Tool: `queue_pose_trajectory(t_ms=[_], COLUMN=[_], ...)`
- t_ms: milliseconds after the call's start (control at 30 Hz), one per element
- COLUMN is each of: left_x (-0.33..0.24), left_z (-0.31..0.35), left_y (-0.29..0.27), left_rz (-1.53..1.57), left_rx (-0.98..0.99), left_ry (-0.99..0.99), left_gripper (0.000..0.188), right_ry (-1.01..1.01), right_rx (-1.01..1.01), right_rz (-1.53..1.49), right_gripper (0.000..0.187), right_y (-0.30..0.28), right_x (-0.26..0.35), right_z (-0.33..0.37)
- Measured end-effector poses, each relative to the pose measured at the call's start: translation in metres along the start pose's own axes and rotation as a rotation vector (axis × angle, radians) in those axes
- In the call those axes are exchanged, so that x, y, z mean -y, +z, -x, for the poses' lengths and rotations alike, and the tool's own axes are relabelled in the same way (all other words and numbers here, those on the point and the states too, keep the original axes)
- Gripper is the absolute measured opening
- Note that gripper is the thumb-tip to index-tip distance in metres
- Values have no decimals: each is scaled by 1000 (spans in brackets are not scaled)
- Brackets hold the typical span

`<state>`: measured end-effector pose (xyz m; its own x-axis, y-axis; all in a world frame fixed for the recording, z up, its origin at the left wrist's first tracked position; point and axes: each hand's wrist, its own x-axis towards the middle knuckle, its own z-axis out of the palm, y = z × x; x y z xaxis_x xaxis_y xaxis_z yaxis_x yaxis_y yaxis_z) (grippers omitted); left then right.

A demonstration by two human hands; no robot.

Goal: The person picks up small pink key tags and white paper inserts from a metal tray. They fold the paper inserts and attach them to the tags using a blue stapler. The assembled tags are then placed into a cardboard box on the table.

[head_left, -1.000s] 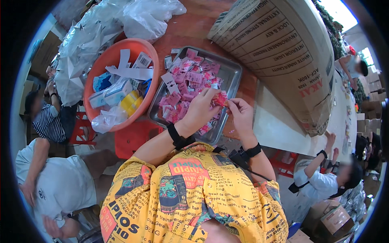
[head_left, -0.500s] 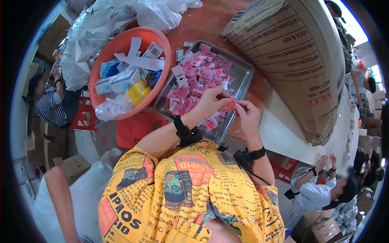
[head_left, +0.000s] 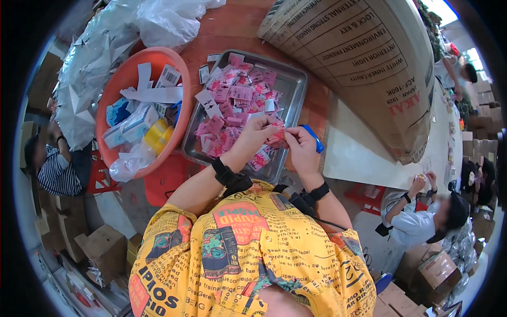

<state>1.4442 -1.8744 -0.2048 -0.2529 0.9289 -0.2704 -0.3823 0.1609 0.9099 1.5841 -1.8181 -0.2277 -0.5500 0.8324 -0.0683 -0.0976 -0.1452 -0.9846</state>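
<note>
Over the near right part of a metal tray (head_left: pixel 298 100), my left hand (head_left: pixel 257 134) and my right hand (head_left: pixel 303 148) both pinch a small pink-and-red printed card (head_left: pixel 277 136), with fingertips closed at its two sides. Beneath and beyond them the tray holds a heap of similar pink printed cards (head_left: pixel 240 95). A white card with dark marks (head_left: pixel 209 104) lies on the heap's left side. Against the back of my right hand shows a curved blue object (head_left: pixel 313 138); its kind, and whether the hand holds it, I cannot tell.
An orange basin (head_left: pixel 185 68) left of the tray holds yellow tape rolls (head_left: pixel 159 136), white strips and plastic-wrapped packs. Clear plastic bags (head_left: pixel 169 21) lie at the far left. A large cardboard carton (head_left: pixel 364 68) stands at right. Other people sit at left (head_left: pixel 55 164) and right (head_left: pixel 422 211).
The view has shifted, so the tray and carton sit further left. Both hands still pinch the pink card. The blue object now shows beside my right hand. An arm at lower left is gone.
</note>
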Motion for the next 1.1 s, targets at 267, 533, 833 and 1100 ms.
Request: queue_pose_trajectory(t_ms=[267,533,833,1100], left_x=[7,-1,-21,-36], left_z=[-2,-2,-2,4], left_y=[-17,-17,-17,-9], left_rz=[-20,7,87,-62], left_rx=[-110,-87,-29,105], left_ry=[-90,-157,-327,-322], left_gripper=[8,11,9,11], right_ry=[-79,-161,343,440], right_rx=[-114,-39,198,431], right_rz=[727,1195,-36,248], right_gripper=[28,35,46,38], right_y=[-92,-124,-81,-43], right_x=[-33,-91,10,60], right_z=[-38,-38,-5,-11])
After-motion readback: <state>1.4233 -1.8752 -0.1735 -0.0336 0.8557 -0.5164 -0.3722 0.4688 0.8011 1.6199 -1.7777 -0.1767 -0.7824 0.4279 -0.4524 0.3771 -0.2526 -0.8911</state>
